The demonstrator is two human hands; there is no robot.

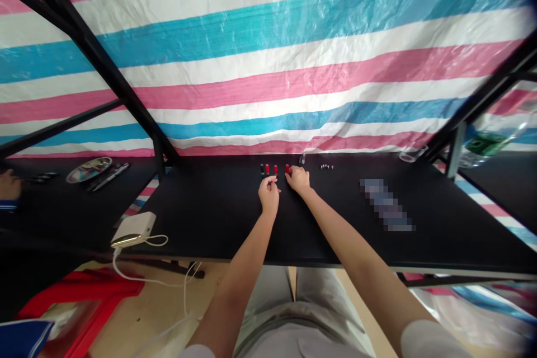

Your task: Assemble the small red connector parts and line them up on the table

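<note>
Head view — I'm seeing both hands reaching toward the far side of the black table [218, 218]. My operator's left hand [269, 193] is curling its fingers loosely, tips sitting just short of the row of small red pieces [276, 169]; can't tell if it's gripping anything. The right hand [298, 180] is half-closed, fingertips touching the rightmost red piece [287, 168] — a pinch or not, can't tell. Tiny silver bits [326, 167] are lying just right of that hand; a white power bank [134, 228] is sitting well left of the left hand.
</note>
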